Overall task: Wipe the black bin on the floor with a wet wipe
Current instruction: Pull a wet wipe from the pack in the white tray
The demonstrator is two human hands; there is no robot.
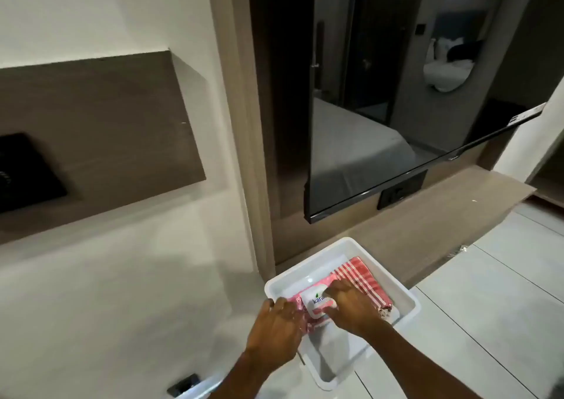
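Left hand: palm down, fingers bent and close together, clamped over the near-left end of a pink wet-wipe pack. It appears to pin the pack in place.

Right hand: fingers curled, tips at the far-right edge of the pack's white flip lid. The lid carries blue lettering, partly hidden by the fingers. Whether the lid is lifted or flat: cannot tell, the fingers cover the edge.

Under both hands: the pack lies inside a white rectangular tray, set at an angle to the wall. Just beyond the right hand, touching the pack and partly under the right wrist, a folded red-and-white striped cloth lies in the same tray. Tray floor near the forearms is bare.

The tray rests on a pale surface; to the right of the hands are light floor tiles.

Beyond the hands: a dark glossy screen mounted on a wood-toned panel, reflecting a bed and a doorway. To the left of the hands, a white wall with a brown panel and a black object at the frame's left edge.

Black bin: not visible in this view; location cannot be stated.
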